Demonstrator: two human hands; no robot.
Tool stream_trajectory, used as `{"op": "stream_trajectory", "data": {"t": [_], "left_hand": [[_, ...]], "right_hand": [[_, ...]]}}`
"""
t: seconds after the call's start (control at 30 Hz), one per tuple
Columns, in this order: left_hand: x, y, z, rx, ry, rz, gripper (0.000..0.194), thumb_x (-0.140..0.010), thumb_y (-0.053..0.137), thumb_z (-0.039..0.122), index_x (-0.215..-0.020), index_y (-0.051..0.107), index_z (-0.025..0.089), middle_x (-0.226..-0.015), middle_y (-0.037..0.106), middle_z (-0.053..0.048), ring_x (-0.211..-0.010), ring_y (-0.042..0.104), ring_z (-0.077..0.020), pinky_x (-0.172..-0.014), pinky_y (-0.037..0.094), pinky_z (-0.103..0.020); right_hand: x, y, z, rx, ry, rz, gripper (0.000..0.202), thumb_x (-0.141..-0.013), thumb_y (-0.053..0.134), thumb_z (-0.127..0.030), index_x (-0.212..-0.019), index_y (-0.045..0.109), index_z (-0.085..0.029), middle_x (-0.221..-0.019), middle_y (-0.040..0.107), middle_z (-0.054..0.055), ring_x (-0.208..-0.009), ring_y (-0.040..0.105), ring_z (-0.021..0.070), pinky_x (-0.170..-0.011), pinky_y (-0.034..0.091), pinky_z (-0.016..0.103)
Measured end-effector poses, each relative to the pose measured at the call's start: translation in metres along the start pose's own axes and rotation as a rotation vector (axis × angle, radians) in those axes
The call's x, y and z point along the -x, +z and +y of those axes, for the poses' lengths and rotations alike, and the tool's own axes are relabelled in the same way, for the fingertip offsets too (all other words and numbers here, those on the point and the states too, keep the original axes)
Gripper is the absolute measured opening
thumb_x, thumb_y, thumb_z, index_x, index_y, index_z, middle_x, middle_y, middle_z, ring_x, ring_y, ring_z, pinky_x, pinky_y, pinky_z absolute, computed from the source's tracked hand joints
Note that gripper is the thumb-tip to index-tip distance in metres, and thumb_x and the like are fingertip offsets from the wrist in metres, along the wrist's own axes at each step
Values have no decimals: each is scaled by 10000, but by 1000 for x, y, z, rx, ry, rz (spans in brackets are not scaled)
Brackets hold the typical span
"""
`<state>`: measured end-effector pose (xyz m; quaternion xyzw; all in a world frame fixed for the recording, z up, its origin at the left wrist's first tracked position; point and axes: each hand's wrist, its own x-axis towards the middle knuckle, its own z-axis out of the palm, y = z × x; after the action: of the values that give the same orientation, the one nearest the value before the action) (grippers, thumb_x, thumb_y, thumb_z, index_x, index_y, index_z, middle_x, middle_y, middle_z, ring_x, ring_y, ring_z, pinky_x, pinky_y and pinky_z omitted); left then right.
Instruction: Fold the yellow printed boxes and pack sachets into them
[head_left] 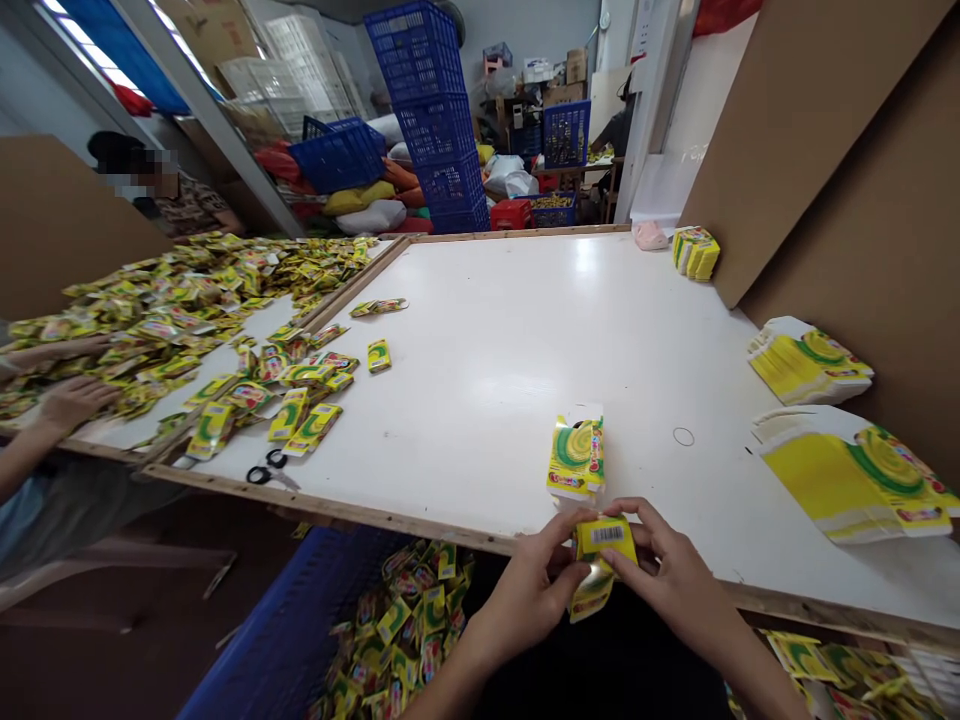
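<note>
Both my hands hold a small yellow box [606, 533] with a barcode on its upper face, at the near edge of the table. Fingers of my left hand [541, 572] pinch its left side; my right hand [660, 555] grips the right side with the thumb across the front. A yellow flap or second packet [591, 598] hangs below the barcode face; I cannot tell which. Just beyond my hands, an unfolded yellow-green carton [576, 455] lies on the white tabletop [480, 400], its white flap at the far end.
Stacks of flat cartons [862, 470] lie at the right, below a cardboard panel [840, 130]. Small yellow packets [292, 400] and scissors [270, 468] are at the left. A blue crate [262, 620] of packets stands below. A co-worker's hands [75, 400] touch the packet heap.
</note>
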<state>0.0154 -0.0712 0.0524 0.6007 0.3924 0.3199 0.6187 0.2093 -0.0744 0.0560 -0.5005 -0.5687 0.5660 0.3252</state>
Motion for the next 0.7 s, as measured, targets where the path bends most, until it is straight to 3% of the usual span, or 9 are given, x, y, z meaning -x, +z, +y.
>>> {"op": "stream_trajectory", "data": {"t": [0.13,0.3,0.4,0.53,0.7], "left_hand": [[0,0,3,54,10,-58,514,-906,519,195,-1400,398,270,-1265,584,-102,-884,611,-156,-830,490,-301],[-1,0,3,133,-10,-39,519,-894,563,220,-1388,407,249,-1262,586,-127,-925,625,-183,-861,497,-341],[-2,0,4,149,-3,-10,500,-882,582,210,-1361,442,251,-1256,587,-118,-894,632,-172,-838,500,-326],[-1,-2,4,200,-6,22,501,-847,634,222,-1325,488,250,-1192,622,-102,-856,642,-172,-789,509,-306],[-1,1,3,175,9,54,462,-781,710,218,-1230,601,216,-1027,685,-77,-805,657,-173,-741,524,-281]], "right_hand": [[-4,4,3,272,6,88,237,-891,485,-380,-1086,442,-252,-667,677,-31,-552,594,188,-556,405,264],[-7,9,3,469,22,128,304,-862,485,-355,-1138,417,-248,-615,631,-52,-524,575,197,-544,381,268],[-10,10,2,470,15,170,307,-858,500,-343,-1143,441,-245,-646,643,-49,-549,594,193,-567,400,273],[-9,3,7,393,-84,228,262,-847,569,-375,-1080,585,-257,-629,611,-49,-509,551,160,-534,414,258],[-4,2,15,50,-235,304,179,-824,644,-394,-876,692,-229,-907,716,52,-752,662,189,-643,531,254]]}}
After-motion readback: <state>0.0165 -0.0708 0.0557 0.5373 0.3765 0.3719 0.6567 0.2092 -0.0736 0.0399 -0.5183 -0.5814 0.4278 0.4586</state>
